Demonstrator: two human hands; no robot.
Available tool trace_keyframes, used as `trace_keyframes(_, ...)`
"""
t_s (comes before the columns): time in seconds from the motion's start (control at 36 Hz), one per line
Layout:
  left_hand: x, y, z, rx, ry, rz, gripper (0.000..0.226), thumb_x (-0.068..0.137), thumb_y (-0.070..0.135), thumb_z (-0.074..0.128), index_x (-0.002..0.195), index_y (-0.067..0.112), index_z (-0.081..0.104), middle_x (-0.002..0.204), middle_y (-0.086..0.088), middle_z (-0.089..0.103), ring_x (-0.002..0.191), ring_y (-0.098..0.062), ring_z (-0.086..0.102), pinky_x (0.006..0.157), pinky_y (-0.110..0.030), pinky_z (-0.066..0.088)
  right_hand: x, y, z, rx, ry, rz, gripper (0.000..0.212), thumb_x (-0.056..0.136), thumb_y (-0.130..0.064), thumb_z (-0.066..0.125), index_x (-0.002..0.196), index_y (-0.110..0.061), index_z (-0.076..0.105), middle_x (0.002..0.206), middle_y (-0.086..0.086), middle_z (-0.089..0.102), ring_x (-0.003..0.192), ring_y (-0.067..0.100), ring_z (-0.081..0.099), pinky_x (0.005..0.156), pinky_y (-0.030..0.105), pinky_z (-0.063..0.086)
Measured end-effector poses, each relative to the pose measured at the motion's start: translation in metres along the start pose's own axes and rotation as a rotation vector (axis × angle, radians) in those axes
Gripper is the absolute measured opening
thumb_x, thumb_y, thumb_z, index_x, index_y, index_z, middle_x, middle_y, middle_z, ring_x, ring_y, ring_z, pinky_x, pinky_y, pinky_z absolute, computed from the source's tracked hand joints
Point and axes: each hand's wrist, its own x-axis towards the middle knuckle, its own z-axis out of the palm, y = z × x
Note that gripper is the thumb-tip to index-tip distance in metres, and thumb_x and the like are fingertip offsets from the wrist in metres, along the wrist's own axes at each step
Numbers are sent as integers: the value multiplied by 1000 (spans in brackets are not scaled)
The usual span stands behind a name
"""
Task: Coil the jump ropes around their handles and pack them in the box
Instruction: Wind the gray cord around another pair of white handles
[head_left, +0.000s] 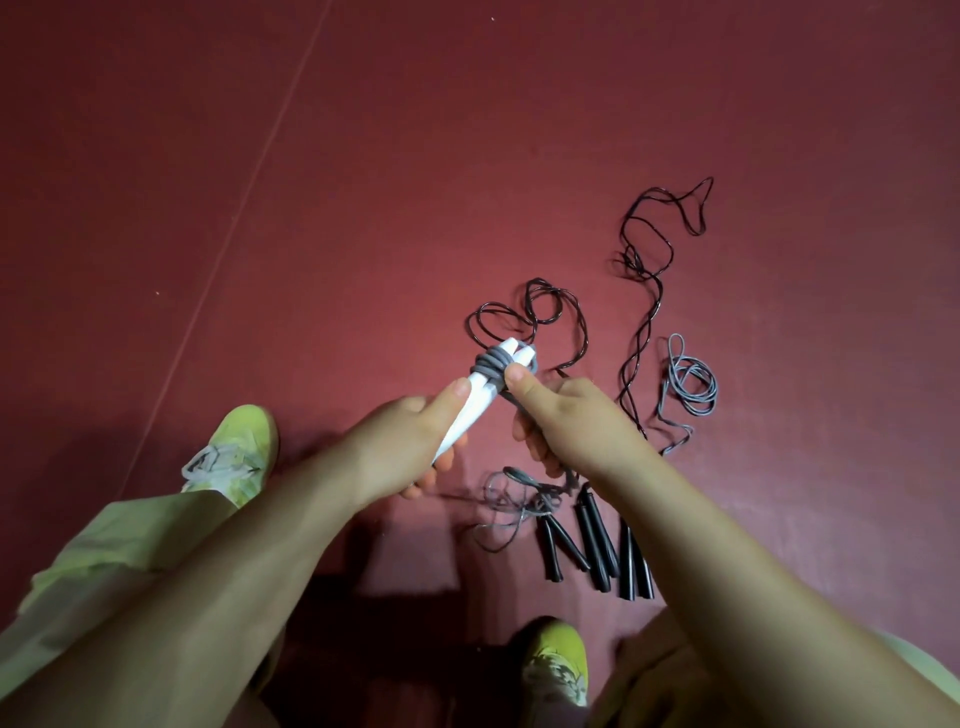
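My left hand (410, 441) grips two white handles (478, 405) held side by side, pointing up and away. A few turns of grey rope (491, 366) sit wound around their upper ends. My right hand (566, 421) pinches that grey rope just beside the coil, thumb on top. The loose grey rope (691, 384) trails down to the floor on the right. Black jump ropes (644, 291) lie uncoiled on the red floor beyond my hands. Their black handles (597, 545) lie in a row below my right wrist. No box is in view.
The floor is a dark red mat (363, 208) with a pale seam line (249, 197) running diagonally on the left. My two yellow-green shoes (239, 447) (556, 660) stand at the lower left and bottom centre, with pale green trouser legs.
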Motion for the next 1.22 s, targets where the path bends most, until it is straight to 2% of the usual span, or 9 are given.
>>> trace_keyframes(0.17, 2, -2, -4, 291, 173, 91, 51, 92, 57, 32, 83, 13, 57, 79, -7, 62, 76, -28, 58, 78, -40, 47, -2, -1, 5, 130, -47, -2, 56, 98, -48, 43, 69, -4, 62, 49, 5, 55, 40, 15, 46, 45, 23, 37)
trace_keyframes(0.28, -2, -3, -4, 502, 268, 183, 46, 92, 56, 33, 81, 14, 47, 79, -6, 57, 84, -32, 55, 75, -39, 46, -2, -2, 8, 206, -126, 76, 66, 92, -64, 36, 77, -8, 66, 57, 4, 60, 45, 16, 51, 48, 25, 38)
trace_keyframes(0.47, -5, -4, -1, 543, 341, 292, 41, 84, 62, 42, 100, 26, 55, 98, 1, 58, 98, -27, 54, 86, -40, 45, -7, -7, 6, 135, -48, 65, 61, 89, -62, 44, 72, -7, 65, 52, 1, 52, 40, 14, 43, 44, 22, 34)
trace_keyframes(0.64, -6, 2, -6, 301, 80, 174, 37, 80, 54, 60, 87, 18, 52, 73, 2, 55, 68, -20, 49, 61, -32, 36, -6, -8, 6, 129, -13, -37, 47, 91, -44, 51, 69, -5, 63, 51, 4, 52, 43, 16, 42, 47, 25, 34)
trace_keyframes(0.75, -12, 8, -6, -164, -196, 87, 27, 82, 45, 62, 86, 19, 61, 81, 4, 62, 78, -12, 56, 72, -22, 45, -5, -7, 6, 155, -24, -155, 37, 78, -44, 48, 59, -13, 55, 48, 1, 50, 44, 17, 41, 49, 28, 33)
trace_keyframes(0.81, -14, 9, -7, -414, -356, 47, 42, 81, 48, 53, 101, 13, 65, 96, -7, 66, 90, -19, 61, 87, -33, 49, -7, -8, 5, 204, -47, -217, 36, 79, -39, 46, 58, -10, 51, 48, 2, 45, 48, 20, 36, 51, 31, 28)
trace_keyframes(1.03, -23, 12, 1, -926, -825, -91, 81, 60, 73, 45, 90, 3, 73, 71, -14, 66, 59, -27, 64, 63, -37, 55, 1, -4, 1, 407, -135, -278, 52, 79, -57, 44, 66, -7, 48, 50, 9, 36, 46, 21, 31, 49, 36, 23)
trace_keyframes(1.11, -22, 14, 10, -1001, -799, -110, 75, 70, 77, 39, 78, 9, 69, 54, -4, 52, 43, -18, 50, 48, -24, 46, 0, -5, 1, 400, -135, -236, 61, 81, -67, 41, 78, -7, 52, 51, -1, 36, 48, 16, 27, 48, 30, 21)
trace_keyframes(1.22, -16, 15, 9, -839, -584, -121, 66, 72, 74, 33, 71, 13, 61, 54, 0, 42, 41, -15, 39, 48, -24, 33, -3, -6, 0, 252, -83, -181, 55, 99, -58, 26, 63, -17, 38, 57, 0, 26, 49, 13, 19, 49, 28, 15)
